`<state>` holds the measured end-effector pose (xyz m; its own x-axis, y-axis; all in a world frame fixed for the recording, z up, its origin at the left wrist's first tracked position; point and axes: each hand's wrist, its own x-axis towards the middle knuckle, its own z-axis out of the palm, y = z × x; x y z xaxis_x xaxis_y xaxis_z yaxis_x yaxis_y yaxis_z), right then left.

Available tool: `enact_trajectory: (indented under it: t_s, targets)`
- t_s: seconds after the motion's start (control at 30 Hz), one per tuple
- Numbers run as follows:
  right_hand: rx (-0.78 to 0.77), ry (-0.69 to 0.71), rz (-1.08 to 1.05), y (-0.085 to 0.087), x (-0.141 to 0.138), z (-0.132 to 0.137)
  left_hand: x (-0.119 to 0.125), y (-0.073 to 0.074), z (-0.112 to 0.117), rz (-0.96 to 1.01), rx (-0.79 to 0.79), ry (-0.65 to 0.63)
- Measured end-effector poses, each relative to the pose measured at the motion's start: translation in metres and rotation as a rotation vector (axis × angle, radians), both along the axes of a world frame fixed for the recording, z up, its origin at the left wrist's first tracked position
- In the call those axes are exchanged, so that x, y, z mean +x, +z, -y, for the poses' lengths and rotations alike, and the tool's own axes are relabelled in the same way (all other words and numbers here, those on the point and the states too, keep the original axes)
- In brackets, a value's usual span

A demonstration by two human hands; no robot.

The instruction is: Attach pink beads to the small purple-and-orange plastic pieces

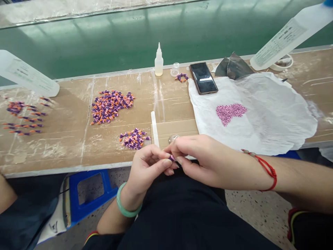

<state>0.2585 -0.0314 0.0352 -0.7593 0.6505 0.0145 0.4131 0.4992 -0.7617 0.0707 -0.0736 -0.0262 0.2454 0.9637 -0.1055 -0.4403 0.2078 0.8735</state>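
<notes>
My left hand (151, 163) pinches a small purple-and-pink piece (172, 158) between thumb and fingers, just past the table's front edge. From the other side my right hand (197, 156) closes its thumb and forefinger at the same piece, whose shape is mostly hidden by fingertips. A small pile of purple, pink and orange pieces (134, 139) lies left of my hands, with a larger pile (111, 107) behind it. Tiny pink bits (230, 114) are heaped on a white cloth (275, 111) to the right. A small clear round thing (173, 138) sits behind my right hand, partly covered.
A dropper bottle (159, 62), a clear cup (175, 69), a ring of pieces (181, 77) and a phone (203, 78) stand or lie along the back. Large bottles (288, 38) flank both sides. A white strip (154, 128) lies ahead; another person's arm (6, 194) is at left.
</notes>
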Motion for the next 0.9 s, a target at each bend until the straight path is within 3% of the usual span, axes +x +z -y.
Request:
enact_trajectory:
  t_s: [0.07,0.17,0.27,0.33,0.4,0.5,0.57,0.7,0.9]
  targets:
    - [0.051,-0.022,0.003,-0.003,0.008,-0.004,-0.011,0.002,-0.007,-0.188,0.017,-0.041]
    - [0.146,-0.163,-0.027,-0.010,0.029,-0.011,-0.037,0.004,-0.022,-0.621,0.048,-0.052]
    - [0.141,-0.277,-0.011,-0.022,0.053,-0.016,-0.063,0.005,-0.038,-1.012,0.086,-0.078]
    - [0.116,-0.328,0.016,-0.028,0.066,-0.018,-0.076,0.004,-0.053,-1.164,0.100,-0.094]
    - [0.089,-0.381,0.042,-0.033,0.076,-0.019,-0.085,0.001,-0.073,-1.280,0.130,0.009]
    - [0.058,-0.462,0.064,-0.036,0.084,-0.018,-0.092,-0.005,-0.112,-1.494,0.241,0.276]
    - [0.045,-0.507,0.056,-0.036,0.088,-0.017,-0.092,-0.011,-0.136,-1.646,0.300,0.329]
    - [0.019,-0.603,0.042,-0.038,0.097,-0.014,-0.085,-0.018,-0.162,-1.776,0.320,0.274]
    - [-0.081,-0.734,0.059,-0.043,0.113,-0.011,-0.076,-0.014,-0.153,-1.708,0.308,0.344]
